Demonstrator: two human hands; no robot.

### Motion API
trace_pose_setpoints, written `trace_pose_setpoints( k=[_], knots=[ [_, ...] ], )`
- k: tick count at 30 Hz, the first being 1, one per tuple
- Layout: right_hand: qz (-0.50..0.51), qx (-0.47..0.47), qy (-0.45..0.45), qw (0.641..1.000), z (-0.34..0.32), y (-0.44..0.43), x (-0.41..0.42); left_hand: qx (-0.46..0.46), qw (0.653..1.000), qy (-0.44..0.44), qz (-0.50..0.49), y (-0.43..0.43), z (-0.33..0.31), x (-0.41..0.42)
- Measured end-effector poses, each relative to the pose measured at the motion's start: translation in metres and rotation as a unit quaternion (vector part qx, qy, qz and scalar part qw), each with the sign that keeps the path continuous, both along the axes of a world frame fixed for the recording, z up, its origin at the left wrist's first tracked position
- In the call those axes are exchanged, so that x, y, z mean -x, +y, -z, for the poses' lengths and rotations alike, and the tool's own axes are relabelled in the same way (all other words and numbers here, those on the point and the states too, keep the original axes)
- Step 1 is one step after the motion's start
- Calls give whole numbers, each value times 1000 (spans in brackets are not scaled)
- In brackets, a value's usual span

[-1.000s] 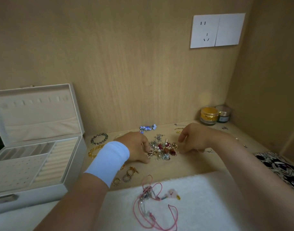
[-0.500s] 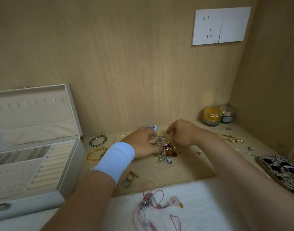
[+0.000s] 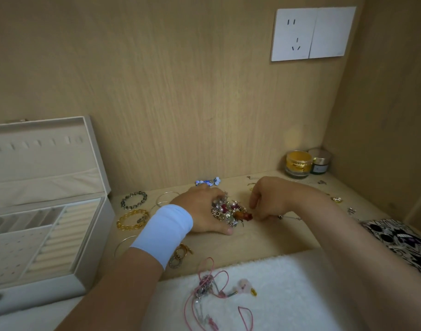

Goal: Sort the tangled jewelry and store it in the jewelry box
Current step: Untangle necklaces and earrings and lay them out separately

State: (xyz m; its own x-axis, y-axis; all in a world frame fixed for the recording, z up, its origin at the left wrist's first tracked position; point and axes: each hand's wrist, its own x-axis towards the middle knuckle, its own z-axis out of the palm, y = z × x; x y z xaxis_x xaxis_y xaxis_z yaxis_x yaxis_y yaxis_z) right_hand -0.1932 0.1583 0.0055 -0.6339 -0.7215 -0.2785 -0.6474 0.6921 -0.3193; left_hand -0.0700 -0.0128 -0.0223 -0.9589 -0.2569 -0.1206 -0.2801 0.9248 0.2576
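Progress: early, I judge; box (image 3: 92,235) stands open at far left, its slots bare as far as I see; bracelets (image 3: 132,219) and rings (image 3: 180,255) lie loose on the shelf (image 3: 264,240)
Remaining: tangle (image 3: 228,211) to pick apart; pink cord (image 3: 206,283) on the towel (image 3: 288,283) too
Tangle: on the shelf between my hands, touching both; well apart from the box
Left hand (image 3: 197,211): cupped against the tangle's left side, thumb flat in front; fingertips buried, so I cannot tell if they pinch
Right hand (image 3: 269,199): fingers curled, pinching the tangle's right end
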Motion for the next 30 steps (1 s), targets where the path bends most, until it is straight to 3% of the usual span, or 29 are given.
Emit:
trace_pose_setpoints(
  k=[5, 10, 12, 16, 20, 30],
  knots=[
    [17, 63, -37, 997, 5, -10, -6, -40, 999, 29, -9, -2, -1, -1],
    [9, 128, 52, 990, -6, 0, -16, -64, 992, 106, -17, -3, -20, -32],
    [-9, 149, 33, 988, -15, 8, -33, -75, 988, 132, -10, 4, -28, -51],
    [-123, 107, -68, 984, -24, 20, -78, -119, 986, 115, 15, 28, -35, -91],
    [-170, 25, -189, 967, -20, 25, -106, -196, 976, 76, 48, 43, -29, -121],
    [-128, 46, -136, 981, -13, 42, -114, -207, 976, 53, 31, 36, -11, -140]
  ],
)
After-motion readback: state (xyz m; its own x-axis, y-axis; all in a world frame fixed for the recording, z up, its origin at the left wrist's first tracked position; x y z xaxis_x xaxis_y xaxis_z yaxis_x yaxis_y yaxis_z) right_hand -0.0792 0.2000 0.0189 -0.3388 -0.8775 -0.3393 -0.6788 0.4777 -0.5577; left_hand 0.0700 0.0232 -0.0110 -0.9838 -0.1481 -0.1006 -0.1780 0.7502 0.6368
